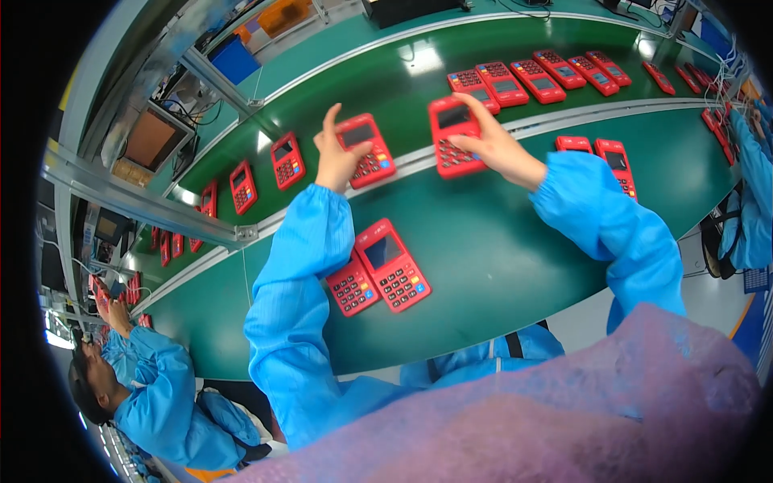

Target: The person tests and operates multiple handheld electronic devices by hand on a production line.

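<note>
A red handheld payment terminal (456, 115), held by my right hand (498, 146), is over the rail between belt and worktop. The index finger reaches its top edge and the thumb lies over its keypad. My left hand (336, 161) is beside another red terminal (360, 131) near the belt's front edge. Its index finger points up and away, and its thumb overlaps that terminal's face. Below the left hand, two terminals lie on the green worktop: the front one (394, 263) overlaps the other (349, 287). Two more, including one terminal (615, 157), lie partly behind my right sleeve.
A green belt (318, 88) curves across the far side behind a metal rail (555, 118). Red terminals (537, 80) line it on both sides. A metal frame post (153, 201) stands at the left. Co-workers in blue sleeves (165, 362) are at left and far right.
</note>
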Demonstrator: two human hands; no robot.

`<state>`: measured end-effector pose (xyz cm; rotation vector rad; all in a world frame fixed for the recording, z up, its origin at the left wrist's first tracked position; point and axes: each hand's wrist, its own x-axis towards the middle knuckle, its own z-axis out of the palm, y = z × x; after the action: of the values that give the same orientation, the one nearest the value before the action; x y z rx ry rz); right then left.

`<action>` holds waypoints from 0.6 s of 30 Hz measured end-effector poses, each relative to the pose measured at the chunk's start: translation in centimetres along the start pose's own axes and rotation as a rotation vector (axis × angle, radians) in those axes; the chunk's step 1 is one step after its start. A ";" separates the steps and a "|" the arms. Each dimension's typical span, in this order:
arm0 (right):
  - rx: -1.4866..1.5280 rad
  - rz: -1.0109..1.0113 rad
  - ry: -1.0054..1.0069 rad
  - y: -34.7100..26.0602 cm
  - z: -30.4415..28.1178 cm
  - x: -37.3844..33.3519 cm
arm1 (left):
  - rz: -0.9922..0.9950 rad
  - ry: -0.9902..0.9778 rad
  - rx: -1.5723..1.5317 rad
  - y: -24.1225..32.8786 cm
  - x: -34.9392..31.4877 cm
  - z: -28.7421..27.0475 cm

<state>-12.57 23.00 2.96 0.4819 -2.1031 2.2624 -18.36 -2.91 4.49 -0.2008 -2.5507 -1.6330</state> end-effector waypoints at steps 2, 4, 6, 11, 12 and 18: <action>-0.303 -0.172 0.105 3.1 0.7 4.9 | 0.041 0.132 0.141 -1.3 3.9 0.2; -0.259 -0.058 0.049 5.6 2.1 9.4 | 0.123 0.185 0.235 -3.4 6.9 -0.3; -0.328 -0.265 0.132 9.1 2.7 13.2 | 0.228 0.074 0.387 -5.5 9.7 -1.6; -1.094 -0.128 -0.010 6.4 1.3 13.0 | 0.056 -0.044 1.102 -5.4 8.9 -2.8; -1.178 -0.227 0.084 5.9 -1.0 13.2 | 0.214 -0.011 1.052 -3.4 8.6 -1.7; -1.398 0.222 0.386 3.6 -12.2 15.2 | 0.397 -0.174 0.629 2.6 9.8 9.3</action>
<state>-30.45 31.55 2.49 -0.2467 -2.8039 0.3919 -27.74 7.20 4.53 -0.7471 -2.7614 -0.6642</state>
